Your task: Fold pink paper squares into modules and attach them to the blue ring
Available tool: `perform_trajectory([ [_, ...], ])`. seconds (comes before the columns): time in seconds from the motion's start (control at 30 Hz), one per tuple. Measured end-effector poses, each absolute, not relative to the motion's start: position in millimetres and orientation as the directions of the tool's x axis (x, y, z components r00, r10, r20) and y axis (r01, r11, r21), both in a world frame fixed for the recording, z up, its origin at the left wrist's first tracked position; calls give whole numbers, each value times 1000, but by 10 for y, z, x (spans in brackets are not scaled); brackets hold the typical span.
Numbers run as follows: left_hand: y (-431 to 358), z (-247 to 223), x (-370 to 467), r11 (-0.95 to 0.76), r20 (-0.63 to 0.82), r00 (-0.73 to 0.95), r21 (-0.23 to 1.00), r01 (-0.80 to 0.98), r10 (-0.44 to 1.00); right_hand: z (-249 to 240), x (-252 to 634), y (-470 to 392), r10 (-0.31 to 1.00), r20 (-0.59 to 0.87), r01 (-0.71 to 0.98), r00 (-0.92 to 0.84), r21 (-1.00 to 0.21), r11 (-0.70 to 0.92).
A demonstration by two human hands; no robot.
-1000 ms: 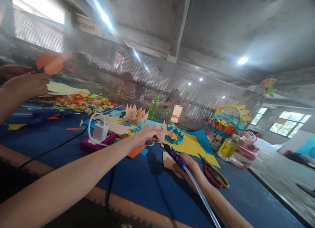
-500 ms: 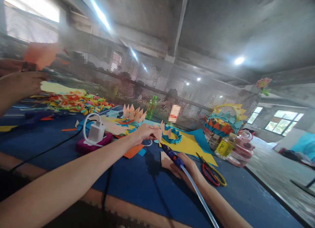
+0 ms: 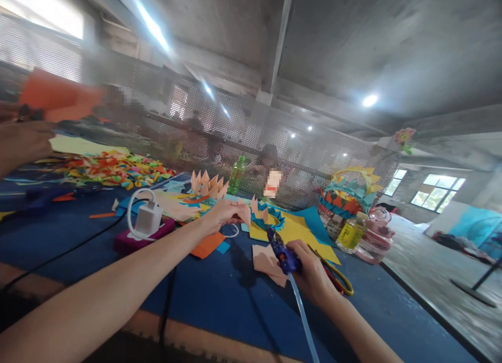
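Note:
My left hand (image 3: 227,215) reaches over the middle of the table, its fingers pinched on a folded peach paper piece (image 3: 245,214). Peach points stand just beyond it; whether they join the held piece is unclear. My right hand (image 3: 311,266) is wrapped round a dark blue hot glue gun (image 3: 283,254), nozzle up and slightly left, a long pale glue stick (image 3: 301,316) trailing from its back. The nozzle is apart from the held paper. Flat peach paper pieces (image 3: 266,261) lie beside the gun. A blue pointed paper ring (image 3: 274,219) rests behind on yellow paper (image 3: 309,235).
Scissors (image 3: 345,284) lie partly behind my right hand. A bottle with yellow label (image 3: 351,233) and stacked paper crowns (image 3: 347,195) stand right. A white plug (image 3: 149,216) sits on a purple power strip (image 3: 121,242). At left, another person's hands (image 3: 27,140) hold orange paper (image 3: 58,97).
My right hand has drawn the glue gun's nozzle away from the peach piece, tipping the gun more upright. My left hand keeps its pinch. The view has shifted slightly.

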State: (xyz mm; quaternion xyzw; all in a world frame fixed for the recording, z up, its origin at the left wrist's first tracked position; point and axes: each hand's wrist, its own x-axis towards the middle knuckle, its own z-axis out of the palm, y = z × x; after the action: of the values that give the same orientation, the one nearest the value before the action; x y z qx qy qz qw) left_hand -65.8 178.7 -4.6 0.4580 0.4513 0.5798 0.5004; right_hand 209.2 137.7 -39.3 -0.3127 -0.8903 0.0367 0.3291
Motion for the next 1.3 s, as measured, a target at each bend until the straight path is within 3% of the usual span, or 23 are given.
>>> perform_trajectory([
  [0.07, 1776, -27, -652, -65, 50, -92, 984, -164, 994, -357, 2309, 1394, 632, 535, 627, -561, -224, 746],
  [0.23, 1707, 47, -617, -32, 15, -101, 984, -175, 995, -333, 3217, 1460, 855, 409, 877, -320, -214, 430],
  [0.43, 1603, 110, -570, -22, 10, -73, 986, -163, 997, -306, 4300, 1450, 950, 285, 916, -128, -334, 224],
  [0.67, 1654, 107, -557, -2, -15, -108, 987, -160, 994, -345, 4950, 1335, 970, 242, 901, 32, -426, 77],
  [0.9, 1694, 78, -590, -17, 4, -78, 987, -161, 997, -335, 5001, 1244, 986, 159, 891, 46, -453, 31],
  [1.1, 1668, 106, -592, -48, 35, -82, 986, -161, 996, -75, 4802, 1366, 962, 268, 959, 50, -281, 29],
  [1.3, 1650, 134, -600, -64, 50, -92, 985, -158, 994, 139, 3611, 1750, 881, 339, 909, -329, -137, 393],
])
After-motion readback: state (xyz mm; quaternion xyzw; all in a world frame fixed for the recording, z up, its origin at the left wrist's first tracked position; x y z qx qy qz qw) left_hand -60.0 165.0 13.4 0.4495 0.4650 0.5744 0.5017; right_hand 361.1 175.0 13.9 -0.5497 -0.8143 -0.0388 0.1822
